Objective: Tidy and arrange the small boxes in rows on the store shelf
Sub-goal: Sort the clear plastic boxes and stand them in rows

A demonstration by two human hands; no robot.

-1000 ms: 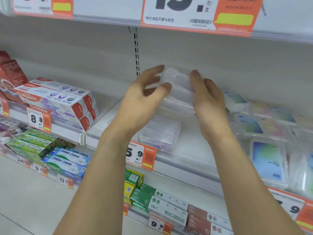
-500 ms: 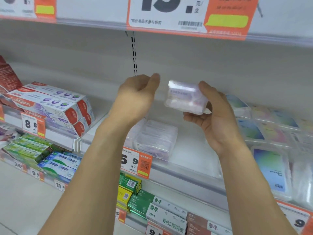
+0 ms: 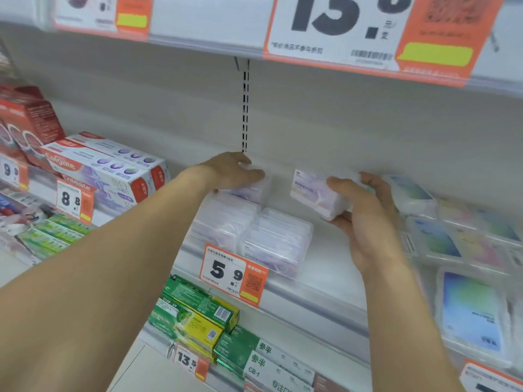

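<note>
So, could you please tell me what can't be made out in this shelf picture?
- Head view: the print on the clear box in the right hand is too blurred to read.
- The box under the left hand is mostly covered by its fingers.
- The pastel boxes at the right are motion-blurred and cut by the frame edge.

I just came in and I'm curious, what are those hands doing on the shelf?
A person is tidying small clear boxes. The right hand holds one clear box above the shelf. The left hand grips another box at the back, behind two boxes lying at the front.
</note>
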